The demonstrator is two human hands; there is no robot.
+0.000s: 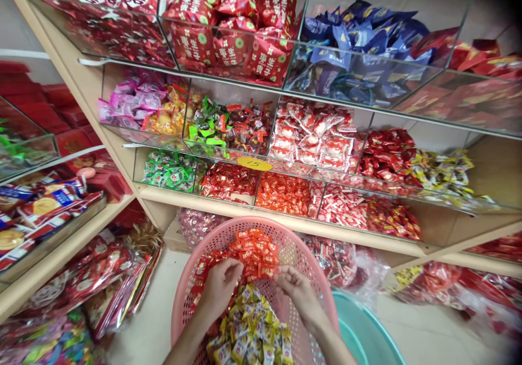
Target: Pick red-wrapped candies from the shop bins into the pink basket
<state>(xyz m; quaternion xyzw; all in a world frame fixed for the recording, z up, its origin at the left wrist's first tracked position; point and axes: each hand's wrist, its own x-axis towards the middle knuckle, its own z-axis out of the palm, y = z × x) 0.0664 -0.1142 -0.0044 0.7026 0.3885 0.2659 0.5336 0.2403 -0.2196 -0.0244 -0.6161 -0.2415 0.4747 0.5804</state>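
A pink perforated plastic basket (185, 278) stands in front of me with wrapped candies in it. Orange-wrapped candies (256, 251) lie in a heap at its far side, and red-wrapped candies (203, 272) lie on the left. Yellow-and-white wrapped candies (250, 329) fill the near middle. Over the left of the basket, my left hand (223, 282) is curled closed beside the orange heap; what its fingertips hold is hidden. My right hand (296, 286) is closed in a pinch at the right edge of that heap, its fingertips on an orange-wrapped candy.
Behind the basket rises a wooden shelf unit (285, 221) with glass-divided bins of candies. A yellow price tag (254, 163) marks the middle tier. To the right of the basket sits a teal tub (367, 327). Bagged goods (98, 278) lie on the floor at left.
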